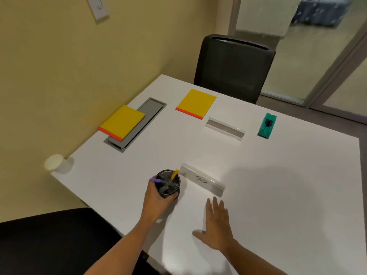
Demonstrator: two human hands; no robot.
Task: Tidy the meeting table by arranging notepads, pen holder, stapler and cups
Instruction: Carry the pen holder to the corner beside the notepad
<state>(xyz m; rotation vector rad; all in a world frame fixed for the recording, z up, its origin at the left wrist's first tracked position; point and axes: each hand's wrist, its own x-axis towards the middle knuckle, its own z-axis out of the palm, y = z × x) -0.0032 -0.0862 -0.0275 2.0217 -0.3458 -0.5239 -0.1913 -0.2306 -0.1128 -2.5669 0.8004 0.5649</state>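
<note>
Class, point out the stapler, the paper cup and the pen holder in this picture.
stapler (267, 126): head view, on its green top.
paper cup (57, 163): head view, on its white side wall.
pen holder (168, 192): head view, on its black mesh wall.

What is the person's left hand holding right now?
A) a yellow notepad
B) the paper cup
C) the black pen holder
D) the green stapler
C: the left hand is wrapped around the black pen holder, while the right hand lies open, holding nothing.
</note>
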